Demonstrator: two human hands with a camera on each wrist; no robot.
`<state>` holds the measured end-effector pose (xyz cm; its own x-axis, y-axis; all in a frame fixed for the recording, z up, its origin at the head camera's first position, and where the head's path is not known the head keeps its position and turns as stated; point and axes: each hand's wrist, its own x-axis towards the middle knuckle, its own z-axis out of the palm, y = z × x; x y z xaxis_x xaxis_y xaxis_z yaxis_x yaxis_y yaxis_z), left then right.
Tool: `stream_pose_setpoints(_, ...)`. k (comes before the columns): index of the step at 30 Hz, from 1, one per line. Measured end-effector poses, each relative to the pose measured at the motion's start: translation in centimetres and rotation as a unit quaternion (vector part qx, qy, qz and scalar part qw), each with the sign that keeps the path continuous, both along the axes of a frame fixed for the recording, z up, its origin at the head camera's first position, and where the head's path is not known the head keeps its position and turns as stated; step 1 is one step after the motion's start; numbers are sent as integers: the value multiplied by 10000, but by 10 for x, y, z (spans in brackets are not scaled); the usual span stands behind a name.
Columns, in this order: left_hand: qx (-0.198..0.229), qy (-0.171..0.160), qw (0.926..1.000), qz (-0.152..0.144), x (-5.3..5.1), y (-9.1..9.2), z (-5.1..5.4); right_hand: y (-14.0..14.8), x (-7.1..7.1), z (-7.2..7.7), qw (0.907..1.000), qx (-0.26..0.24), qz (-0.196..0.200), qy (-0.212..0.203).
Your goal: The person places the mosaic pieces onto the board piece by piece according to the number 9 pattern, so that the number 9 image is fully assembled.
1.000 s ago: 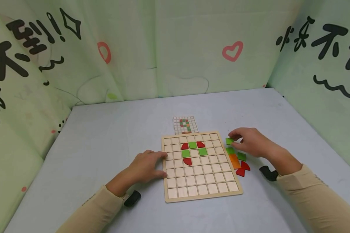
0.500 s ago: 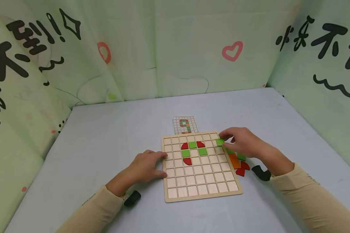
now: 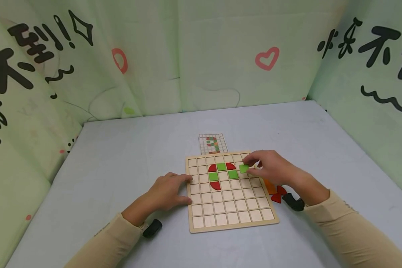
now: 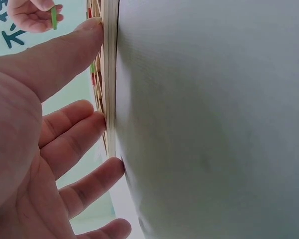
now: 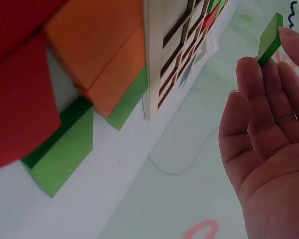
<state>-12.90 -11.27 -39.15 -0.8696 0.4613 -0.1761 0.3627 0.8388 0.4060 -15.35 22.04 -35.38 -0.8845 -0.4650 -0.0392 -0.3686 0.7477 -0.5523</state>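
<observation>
In the head view, a green tile (image 3: 243, 168) is pinched by the right hand (image 3: 271, 167) over the board (image 3: 219, 208), right of centre. The board's left edge is touched by the left hand (image 3: 165, 191), fingers extended. Orange tiles (image 3: 269, 187) and red pieces (image 3: 276, 198) are seen lower right; a card (image 3: 212, 144) is laid at centre.

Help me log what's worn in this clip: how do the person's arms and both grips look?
The left sleeve and right sleeve are long and beige. Small dark marks show on each, too small to make out. A left black device and right black device sit beside the sleeve ends. The left grip and right grip wear no gloves; no cables show.
</observation>
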Motion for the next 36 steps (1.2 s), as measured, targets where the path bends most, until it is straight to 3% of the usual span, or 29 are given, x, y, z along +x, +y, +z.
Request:
stream_pose_setpoints(22, 11, -33, 10000, 0, 0, 0, 0, -18, 2, -6, 9987, -176, 487, 5)
stream_pose_setpoints(36, 44, -36, 10000, -1, 0, 0, 0, -26, 2, -10, 9977, -343, 552, -178)
